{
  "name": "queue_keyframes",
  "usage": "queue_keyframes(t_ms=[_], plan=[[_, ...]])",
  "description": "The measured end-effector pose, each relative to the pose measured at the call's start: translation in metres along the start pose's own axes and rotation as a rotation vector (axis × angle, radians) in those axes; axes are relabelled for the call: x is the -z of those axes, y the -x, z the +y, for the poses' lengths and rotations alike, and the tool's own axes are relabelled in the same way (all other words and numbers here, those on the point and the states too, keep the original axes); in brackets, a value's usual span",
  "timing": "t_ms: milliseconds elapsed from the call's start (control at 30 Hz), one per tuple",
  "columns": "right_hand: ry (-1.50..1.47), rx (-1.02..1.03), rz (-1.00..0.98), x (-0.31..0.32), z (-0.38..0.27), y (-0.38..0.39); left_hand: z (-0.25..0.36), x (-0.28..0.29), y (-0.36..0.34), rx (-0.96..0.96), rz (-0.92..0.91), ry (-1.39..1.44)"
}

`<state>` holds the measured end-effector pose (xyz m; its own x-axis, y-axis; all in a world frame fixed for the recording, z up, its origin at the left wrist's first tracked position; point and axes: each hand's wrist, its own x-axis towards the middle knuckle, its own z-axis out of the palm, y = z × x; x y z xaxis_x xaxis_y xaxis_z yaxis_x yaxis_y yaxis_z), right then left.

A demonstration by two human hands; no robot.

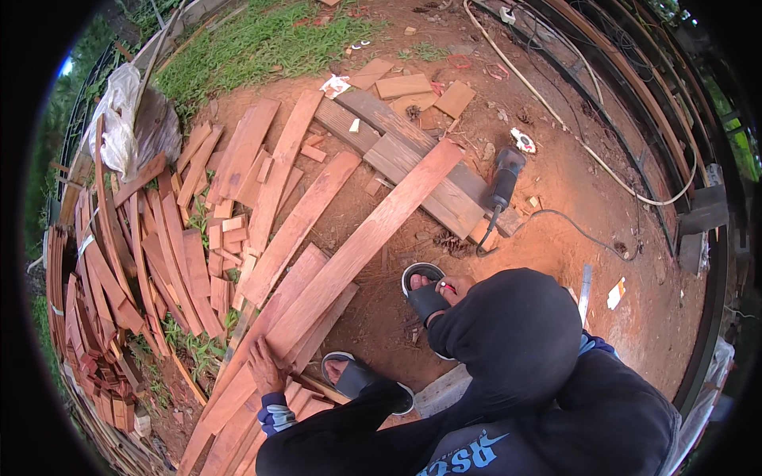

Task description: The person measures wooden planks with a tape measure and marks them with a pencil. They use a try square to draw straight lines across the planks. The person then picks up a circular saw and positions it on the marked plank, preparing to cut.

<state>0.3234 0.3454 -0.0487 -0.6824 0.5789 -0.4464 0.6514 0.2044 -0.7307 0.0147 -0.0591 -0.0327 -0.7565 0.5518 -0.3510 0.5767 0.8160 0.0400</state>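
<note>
My left hand lies on the near end of a long reddish plank, its fingers spread over the wood. The plank slants away to the right, its far end over weathered grey boards. My right hand is beside my right sandal, partly hidden behind my bent, dark-clad knee. Its fingers are closed on a small red-and-white thing too small to name. More reddish planks lie under and around my left hand.
An angle grinder with a toothed disc lies at the right, its cord trailing over the soil. Stacked planks and offcuts fill the left. Wood scraps, a pale hose and a metal strip lie farther out.
</note>
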Motion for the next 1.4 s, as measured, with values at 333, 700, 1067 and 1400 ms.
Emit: queue_keyframes(t_ms=[333, 700, 1067, 1400], plan=[[-0.165, 0.074, -0.047, 0.022, 0.017, 0.047, -0.04, -0.009, -0.032, -0.219, 0.016, 0.002], [0.316, -0.391, 0.662, 0.145, 0.079, 0.224, 0.138, 0.014, -0.091, -0.394, 0.121, -0.066], [0.041, -0.757, 0.714, 0.07, 0.274, 0.327, 0.139, 0.009, -0.086, -0.346, 0.238, 0.153], [-0.37, -0.654, 1.058, 0.185, 0.216, 0.215, 0.101, -0.011, -0.068, -0.277, 0.342, 0.13]])
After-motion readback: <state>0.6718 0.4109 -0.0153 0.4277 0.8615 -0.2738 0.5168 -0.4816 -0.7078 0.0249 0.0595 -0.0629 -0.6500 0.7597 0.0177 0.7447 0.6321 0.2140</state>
